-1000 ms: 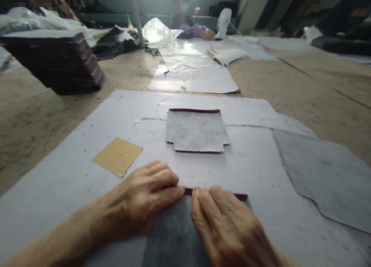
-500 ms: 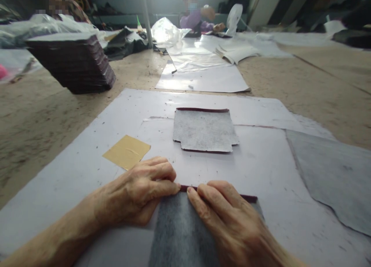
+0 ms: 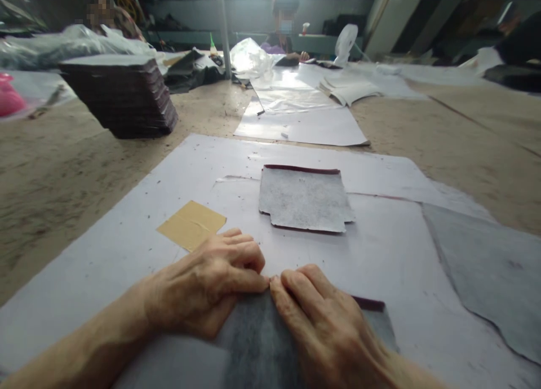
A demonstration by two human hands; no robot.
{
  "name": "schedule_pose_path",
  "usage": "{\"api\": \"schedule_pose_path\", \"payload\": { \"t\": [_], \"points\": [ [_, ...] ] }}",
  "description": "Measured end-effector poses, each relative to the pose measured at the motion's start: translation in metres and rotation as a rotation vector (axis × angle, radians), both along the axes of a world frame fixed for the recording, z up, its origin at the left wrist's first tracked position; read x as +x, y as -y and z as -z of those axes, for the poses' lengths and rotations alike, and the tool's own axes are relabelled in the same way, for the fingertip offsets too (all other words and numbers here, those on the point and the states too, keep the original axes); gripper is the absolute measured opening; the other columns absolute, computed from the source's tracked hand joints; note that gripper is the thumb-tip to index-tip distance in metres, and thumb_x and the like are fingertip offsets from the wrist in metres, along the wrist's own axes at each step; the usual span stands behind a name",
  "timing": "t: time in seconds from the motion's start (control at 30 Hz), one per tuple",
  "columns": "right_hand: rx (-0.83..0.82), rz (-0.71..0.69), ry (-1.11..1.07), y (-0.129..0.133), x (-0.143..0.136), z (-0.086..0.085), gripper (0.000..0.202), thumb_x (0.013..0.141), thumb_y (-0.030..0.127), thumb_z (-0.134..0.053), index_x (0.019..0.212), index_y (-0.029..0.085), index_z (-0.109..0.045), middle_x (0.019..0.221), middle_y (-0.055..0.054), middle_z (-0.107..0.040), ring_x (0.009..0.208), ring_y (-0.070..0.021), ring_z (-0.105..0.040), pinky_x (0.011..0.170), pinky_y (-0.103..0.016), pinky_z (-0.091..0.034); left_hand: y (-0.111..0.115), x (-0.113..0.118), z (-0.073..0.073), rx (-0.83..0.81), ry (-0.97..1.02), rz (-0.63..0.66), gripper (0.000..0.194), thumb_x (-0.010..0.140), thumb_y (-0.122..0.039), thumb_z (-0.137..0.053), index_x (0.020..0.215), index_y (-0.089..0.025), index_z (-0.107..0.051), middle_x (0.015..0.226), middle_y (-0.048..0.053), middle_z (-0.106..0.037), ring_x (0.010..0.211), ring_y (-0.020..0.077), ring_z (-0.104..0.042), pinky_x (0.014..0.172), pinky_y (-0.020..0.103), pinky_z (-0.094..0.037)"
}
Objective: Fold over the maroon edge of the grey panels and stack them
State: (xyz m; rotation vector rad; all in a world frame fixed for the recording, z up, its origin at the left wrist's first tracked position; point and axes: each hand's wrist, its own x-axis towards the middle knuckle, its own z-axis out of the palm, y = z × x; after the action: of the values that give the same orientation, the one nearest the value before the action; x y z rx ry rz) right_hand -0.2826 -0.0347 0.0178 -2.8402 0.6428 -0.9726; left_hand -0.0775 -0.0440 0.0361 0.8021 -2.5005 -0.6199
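Note:
A grey fabric-backed piece [image 3: 257, 344] with a dark red folded edge lies under both hands at the bottom middle. My left hand [image 3: 207, 282] is closed, its thumb and curled fingers pressing the left part of that edge. Close beside it, almost touching at the fingertips, my right hand [image 3: 333, 321] has its fingers together and bent onto the same edge. The red fold shows again right of my right hand. Beyond them lies a similar grey piece [image 3: 302, 200] with a red folded top edge and notched lower corners. My hands cover much of the nearer piece.
A tan square [image 3: 192, 224] lies left of the hands on a white sheet [image 3: 127, 231]. A larger grey sheet [image 3: 486, 270] is at right. A tall stack of dark pieces [image 3: 122, 96] stands back left. White sheets [image 3: 308, 124] and a person [image 3: 285, 34] are farther back.
My right fingertips have moved left along the folded edge, up against my left thumb. The view has tilted up slightly. The person across the table has lowered their arms.

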Motion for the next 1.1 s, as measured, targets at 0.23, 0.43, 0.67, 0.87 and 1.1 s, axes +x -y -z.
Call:
{"api": "schedule_pose_path", "payload": {
  "t": [0.23,0.43,0.67,0.87,1.1],
  "points": [
    [0.155,-0.06,0.012,0.005,-0.005,0.008,0.034,0.081,-0.002,-0.033,0.106,-0.004,-0.056,0.083,-0.014,-0.051,0.076,-0.02,-0.042,0.064,-0.034,-0.047,0.01,0.018,-0.01,0.191,-0.244,-0.171,0.023,0.076,-0.004,-0.046,0.077,-0.015,-0.065,0.073,0.0,-0.056,0.064,0.0063,-0.05,0.06,0.02,-0.039],
    [0.192,-0.039,-0.045,0.01,-0.003,0.009,0.037,0.084,0.005,-0.035,0.116,0.003,-0.052,0.083,-0.011,-0.046,0.074,-0.0175,-0.044,0.058,-0.027,-0.044,0.013,0.016,-0.003,0.187,-0.156,-0.21,0.023,0.067,-0.003,-0.044,0.069,-0.012,-0.065,0.071,0.002,-0.057,0.062,0.0077,-0.051,0.058,0.021,-0.038],
    [0.125,-0.026,-0.087,0.01,-0.003,0.004,0.039,0.083,0.005,-0.034,0.118,0.005,-0.051,0.083,-0.011,-0.045,0.073,-0.0169,-0.045,0.057,-0.026,-0.042,0.015,0.015,-0.003,0.195,-0.078,-0.205,0.024,0.065,-0.004,-0.042,0.067,-0.011,-0.065,0.071,0.004,-0.058,0.061,0.0094,-0.051,0.058,0.022,-0.039],
    [0.065,-0.002,-0.144,0.008,-0.002,0.005,0.043,0.08,0.005,-0.037,0.12,0.008,-0.052,0.082,-0.011,-0.045,0.067,-0.0167,-0.045,0.053,-0.027,-0.042,0.015,0.016,-0.001,0.184,-0.075,-0.212,0.023,0.063,-0.003,-0.043,0.066,-0.011,-0.065,0.07,0.004,-0.058,0.062,0.0097,-0.052,0.058,0.023,-0.039],
    [0.165,0.005,-0.063,0.007,-0.001,0.004,0.049,0.081,0.004,-0.035,0.123,0.024,-0.051,0.08,-0.007,-0.044,0.066,-0.016,-0.047,0.052,-0.026,-0.043,0.016,0.015,-0.001,0.174,-0.1,-0.221,0.023,0.063,-0.002,-0.043,0.065,-0.011,-0.064,0.069,0.003,-0.057,0.061,0.009,-0.051,0.058,0.022,-0.04]
  ]
}}
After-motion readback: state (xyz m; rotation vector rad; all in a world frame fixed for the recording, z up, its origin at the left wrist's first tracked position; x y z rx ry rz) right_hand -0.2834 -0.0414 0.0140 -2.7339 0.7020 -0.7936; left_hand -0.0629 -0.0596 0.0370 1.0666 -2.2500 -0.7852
